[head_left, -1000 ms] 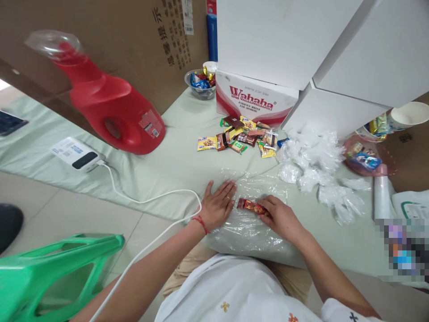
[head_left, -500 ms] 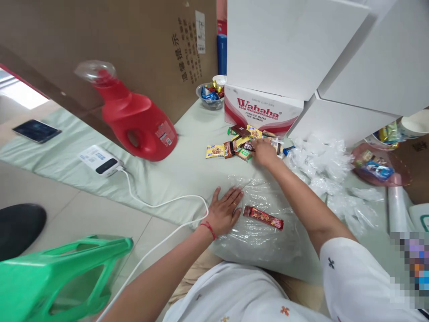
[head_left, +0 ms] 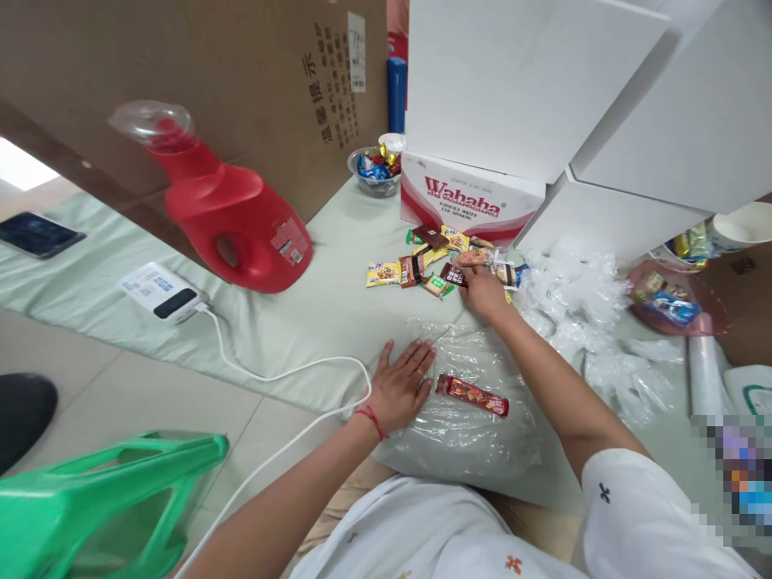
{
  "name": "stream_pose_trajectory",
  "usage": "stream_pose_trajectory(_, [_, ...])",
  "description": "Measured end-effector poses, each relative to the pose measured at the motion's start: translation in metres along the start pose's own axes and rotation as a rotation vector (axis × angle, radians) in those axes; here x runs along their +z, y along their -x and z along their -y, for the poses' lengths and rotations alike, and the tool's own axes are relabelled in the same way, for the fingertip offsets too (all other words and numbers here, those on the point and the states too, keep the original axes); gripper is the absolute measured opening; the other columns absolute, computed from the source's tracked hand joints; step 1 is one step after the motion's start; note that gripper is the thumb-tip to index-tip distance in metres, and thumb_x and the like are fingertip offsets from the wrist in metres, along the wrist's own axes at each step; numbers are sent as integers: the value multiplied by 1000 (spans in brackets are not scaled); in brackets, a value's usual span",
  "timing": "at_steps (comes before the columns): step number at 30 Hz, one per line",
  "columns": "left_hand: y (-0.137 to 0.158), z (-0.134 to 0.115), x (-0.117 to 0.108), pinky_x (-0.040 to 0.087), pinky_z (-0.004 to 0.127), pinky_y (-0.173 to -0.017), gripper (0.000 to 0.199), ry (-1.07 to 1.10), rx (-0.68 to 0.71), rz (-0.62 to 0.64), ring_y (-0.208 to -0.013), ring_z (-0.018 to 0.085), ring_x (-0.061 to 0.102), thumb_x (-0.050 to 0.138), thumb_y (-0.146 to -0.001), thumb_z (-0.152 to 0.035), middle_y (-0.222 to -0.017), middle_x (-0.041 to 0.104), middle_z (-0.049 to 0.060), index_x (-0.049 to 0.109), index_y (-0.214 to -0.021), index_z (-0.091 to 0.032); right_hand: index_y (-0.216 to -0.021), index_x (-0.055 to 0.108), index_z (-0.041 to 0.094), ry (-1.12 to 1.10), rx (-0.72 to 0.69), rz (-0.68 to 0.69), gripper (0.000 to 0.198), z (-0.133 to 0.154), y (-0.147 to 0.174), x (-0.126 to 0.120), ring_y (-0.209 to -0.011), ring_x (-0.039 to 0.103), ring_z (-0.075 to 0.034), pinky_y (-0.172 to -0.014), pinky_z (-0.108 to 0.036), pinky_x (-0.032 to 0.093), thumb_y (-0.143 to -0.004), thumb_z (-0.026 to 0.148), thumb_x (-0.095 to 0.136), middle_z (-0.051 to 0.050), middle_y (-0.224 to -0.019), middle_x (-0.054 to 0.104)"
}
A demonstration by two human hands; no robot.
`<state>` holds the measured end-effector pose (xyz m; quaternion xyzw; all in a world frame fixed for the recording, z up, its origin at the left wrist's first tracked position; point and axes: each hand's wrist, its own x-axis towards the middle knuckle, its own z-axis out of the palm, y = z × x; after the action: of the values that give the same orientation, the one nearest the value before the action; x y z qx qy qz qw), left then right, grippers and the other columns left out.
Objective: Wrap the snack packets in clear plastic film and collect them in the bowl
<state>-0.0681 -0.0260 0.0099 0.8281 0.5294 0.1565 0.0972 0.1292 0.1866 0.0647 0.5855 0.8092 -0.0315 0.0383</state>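
Observation:
My left hand (head_left: 400,384) lies open and flat, fingers spread, on a clear plastic bag (head_left: 482,450) spread on the table. Just right of its fingers, a red wrapped snack bar (head_left: 474,395) rests on the bag. My right hand (head_left: 484,294) reaches into a pile of small packets, its fingers bent and closed at a pinkish-brown wrapped snack (head_left: 474,257); the fingertips are partly hidden. Around it lie a yellow cookie packet (head_left: 383,274), a brown packet (head_left: 412,271), a green-and-white packet (head_left: 437,286) and a dark brown packet (head_left: 431,235).
Crumpled clear bags (head_left: 572,297) lie right of the pile, near a pink dish (head_left: 712,310) of snacks. Behind stand a Wahaha carton (head_left: 470,197) and a candy bowl (head_left: 377,183). A red jug (head_left: 241,229), a white device (head_left: 158,288) with cable, and a green stool (head_left: 90,490) are left.
My right hand has drawn back slightly toward me, and the pinkish-brown snack now shows at its fingertips. My left hand stays flat on the bag. The view has shifted slightly.

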Motion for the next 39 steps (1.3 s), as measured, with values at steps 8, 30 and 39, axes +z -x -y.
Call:
stream_pose_trajectory(8, [-2, -1, -2, 10, 58, -129, 54, -38, 13, -22, -150, 26, 44, 37, -106, -39, -161, 47, 8, 41, -158, -27, -147, 50, 13, -5, 60, -254, 50, -12, 3, -12, -137, 38, -38, -108, -49, 38, -105, 38, 40, -22, -149, 51])
stream_pose_trajectory(30, [0, 0, 1, 9, 56, -129, 53, -22, 18, -68, -150, 25, 44, 41, -106, -36, -160, 48, 9, 42, -158, -25, -120, 70, 13, -110, -27, -396, 36, -149, 55, 25, -119, 54, -30, -107, -42, 41, -100, 27, 44, -18, -129, 65])
stream_pose_trajectory(39, [-1, 0, 0, 15, 58, -128, 54, -49, 19, -57, -150, 27, 44, 41, -105, -38, -160, 48, 9, 41, -158, -27, -108, 76, 12, 15, 281, -97, 37, -146, 43, 6, -97, 63, -30, -81, -35, 45, -100, 25, 43, -20, -108, 71])
